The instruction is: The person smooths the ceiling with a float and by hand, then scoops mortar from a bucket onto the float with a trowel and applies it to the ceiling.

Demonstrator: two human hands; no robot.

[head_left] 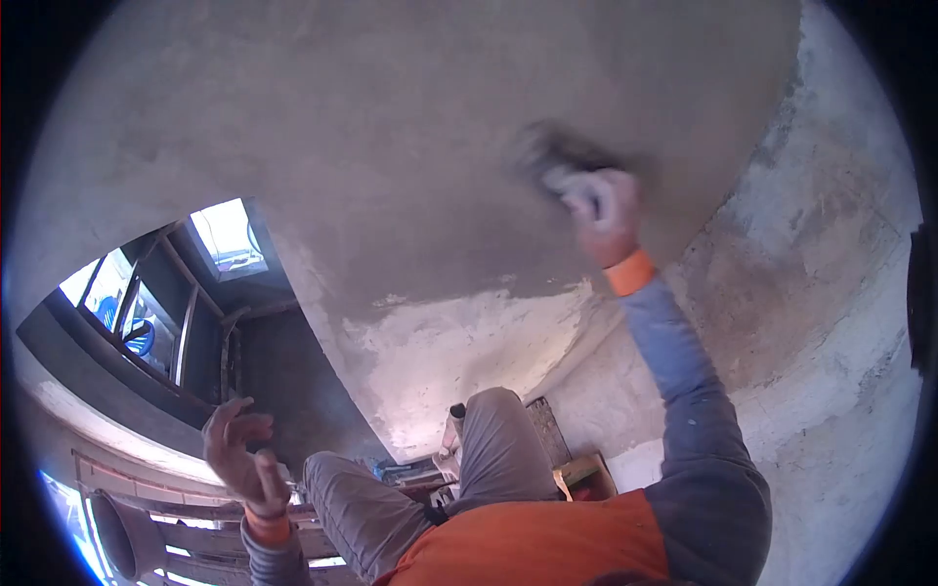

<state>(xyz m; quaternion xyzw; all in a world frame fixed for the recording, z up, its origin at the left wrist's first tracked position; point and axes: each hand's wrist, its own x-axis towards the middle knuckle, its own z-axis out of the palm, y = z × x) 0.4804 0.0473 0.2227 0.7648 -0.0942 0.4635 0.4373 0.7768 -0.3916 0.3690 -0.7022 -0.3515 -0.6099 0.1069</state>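
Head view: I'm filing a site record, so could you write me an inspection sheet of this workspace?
Surface: wall, darker and smoother above, with a paler rough patch low down.
Job's things: dark tool, motion-blurred, at the wall; exact contact cannot be told.
Clutter: wooden slats and a dark round object at lower left; a worn board beyond the knees.
Hands: right hand grips the tool; left hand is raised, fingers loosely bent, holding nothing visible.
Cables: nothing seen.
Surroundings: bright window within a dark recess at left; blue object nearby, unclear.
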